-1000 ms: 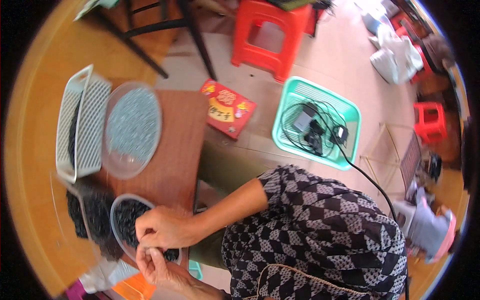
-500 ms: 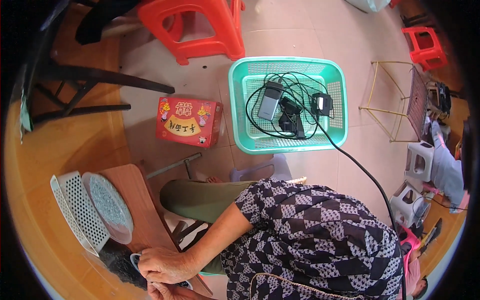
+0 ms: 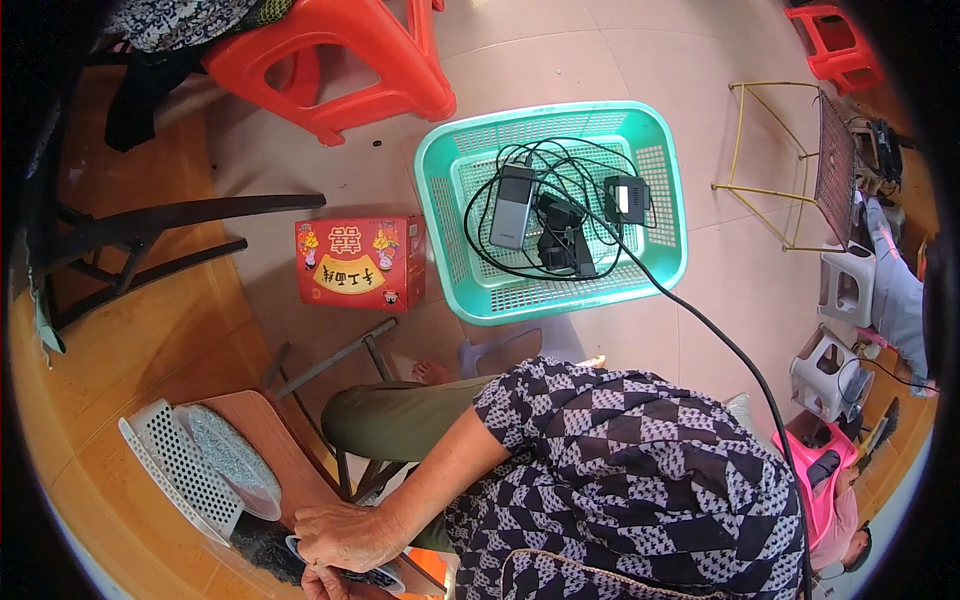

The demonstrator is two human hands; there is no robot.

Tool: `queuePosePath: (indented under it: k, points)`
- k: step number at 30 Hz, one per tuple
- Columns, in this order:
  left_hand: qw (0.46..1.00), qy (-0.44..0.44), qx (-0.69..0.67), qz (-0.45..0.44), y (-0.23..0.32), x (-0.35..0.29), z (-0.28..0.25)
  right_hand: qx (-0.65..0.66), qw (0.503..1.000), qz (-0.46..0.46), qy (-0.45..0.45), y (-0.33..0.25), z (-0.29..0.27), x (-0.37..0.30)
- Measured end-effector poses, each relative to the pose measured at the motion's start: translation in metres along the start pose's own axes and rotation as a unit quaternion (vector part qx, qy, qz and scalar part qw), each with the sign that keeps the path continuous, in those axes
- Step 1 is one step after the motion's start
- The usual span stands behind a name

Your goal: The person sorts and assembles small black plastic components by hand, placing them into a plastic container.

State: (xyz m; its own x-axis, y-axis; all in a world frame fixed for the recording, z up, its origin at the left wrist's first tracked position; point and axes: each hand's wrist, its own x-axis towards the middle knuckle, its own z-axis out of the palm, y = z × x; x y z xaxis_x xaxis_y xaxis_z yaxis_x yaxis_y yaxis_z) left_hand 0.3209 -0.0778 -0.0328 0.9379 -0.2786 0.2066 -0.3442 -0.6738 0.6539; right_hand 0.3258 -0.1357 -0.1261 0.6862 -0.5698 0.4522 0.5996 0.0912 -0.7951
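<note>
My right hand (image 3: 345, 537) is closed, its fingers bent down over a dark dish (image 3: 376, 578) with a pale rim. Just below it, my left hand (image 3: 325, 582) pinches with its fingertips, partly cut off by the lower edge. Whatever the two hands hold is too small and hidden to name. Beside them lies a heap of fine black material (image 3: 268, 550) on clear plastic. Farther along the brown board (image 3: 285, 450), a clear oval tray (image 3: 262, 498) carries small grey-blue bits (image 3: 228, 450). A white perforated basket (image 3: 180, 470) leans next to that tray.
A green plastic basket (image 3: 455, 300) with cables and a grey power bank (image 3: 512, 207) stands on the floor. A black cable runs from it past my shirt. Nearby are a red box (image 3: 357, 262), red stool (image 3: 340, 60), dark table legs (image 3: 180, 215) and a yellow-legged rack (image 3: 737, 140). Other people sit around.
The whole view has shifted: floor things lie farther left, the board and trays lower and to the right. My hands stay close together over the dish, fingers slightly moved.
</note>
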Motion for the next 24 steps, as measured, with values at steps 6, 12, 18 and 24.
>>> queuePosePath:
  k: [6, 12, 18, 24]
  points:
    - [0.983, -0.006, -0.176, -0.052, -0.013, 0.005, 0.004, -0.055, 0.995, -0.081, 0.024, 0.001, 0.001, -0.002]
    - [0.991, 0.027, -0.049, -0.12, -0.058, -0.002, -0.009, -0.148, 0.979, -0.142, 0.001, -0.001, -0.003, -0.007]
    - [0.967, 0.043, -0.164, -0.192, -0.013, -0.007, -0.001, -0.135, 0.984, -0.114, -0.013, 0.004, 0.008, -0.01]
    - [0.954, 0.049, -0.212, -0.207, -0.014, -0.008, -0.003, -0.129, 0.987, -0.089, -0.02, 0.006, 0.015, -0.022]
